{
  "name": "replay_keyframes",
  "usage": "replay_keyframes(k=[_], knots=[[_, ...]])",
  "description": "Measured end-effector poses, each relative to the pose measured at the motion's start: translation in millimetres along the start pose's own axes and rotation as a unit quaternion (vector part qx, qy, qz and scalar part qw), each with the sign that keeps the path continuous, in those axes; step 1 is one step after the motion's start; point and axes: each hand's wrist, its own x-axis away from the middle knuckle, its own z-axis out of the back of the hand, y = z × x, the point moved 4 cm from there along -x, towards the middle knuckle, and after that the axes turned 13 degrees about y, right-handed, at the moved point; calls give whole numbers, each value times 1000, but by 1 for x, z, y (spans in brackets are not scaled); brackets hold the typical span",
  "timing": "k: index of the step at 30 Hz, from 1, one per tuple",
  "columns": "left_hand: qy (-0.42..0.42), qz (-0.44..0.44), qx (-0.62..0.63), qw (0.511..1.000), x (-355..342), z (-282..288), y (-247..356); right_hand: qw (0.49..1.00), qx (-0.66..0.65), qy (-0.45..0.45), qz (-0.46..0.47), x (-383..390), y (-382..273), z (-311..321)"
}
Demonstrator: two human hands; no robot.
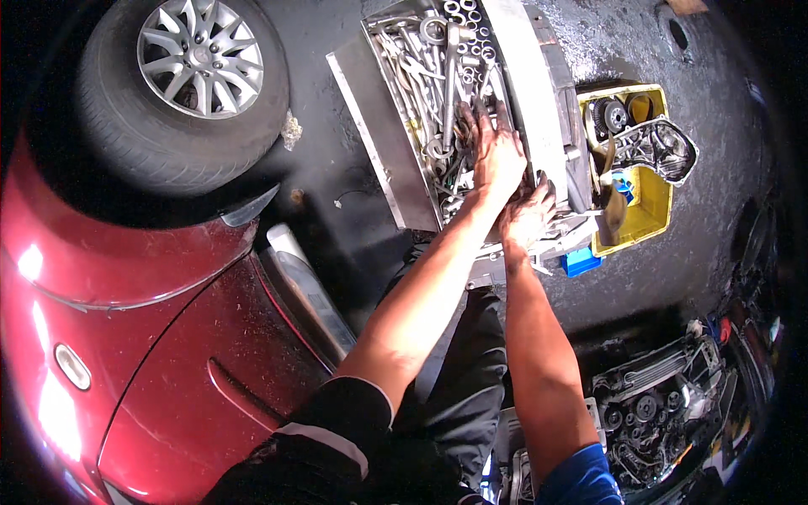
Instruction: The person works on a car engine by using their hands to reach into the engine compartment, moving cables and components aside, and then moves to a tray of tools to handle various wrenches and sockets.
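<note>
A metal tool drawer (383,126) full of loose wrenches (421,76) stands in front of me, with ring-shaped sockets (471,25) along its far right part. My left hand (498,156) reaches into the drawer, its darkened fingers spread over the tools near the right wall. I see nothing held in it, though its fingertips partly blend with the tools. Just right of and nearer than it, my right hand (527,215) lies on the drawer's right edge, fingers stretched forward and apart. Below that hand, several metal tools (539,244) lie at the near edge.
To the left are a red car body (194,362) and a wheel (202,59). A yellow crate (652,206) with metal parts and a small blue bin (581,263) stand right of the drawer. An exposed engine (648,412) fills the lower right.
</note>
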Motion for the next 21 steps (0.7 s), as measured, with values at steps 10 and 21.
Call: replay_keyframes(k=[10,21], knots=[[81,-110,-100,986,-12,73,-69,1000,12,-2,14,-3,-5,10],[-47,-237,-181,953,-83,65,-91,1000,15,-24,3,-1,-5,6]])
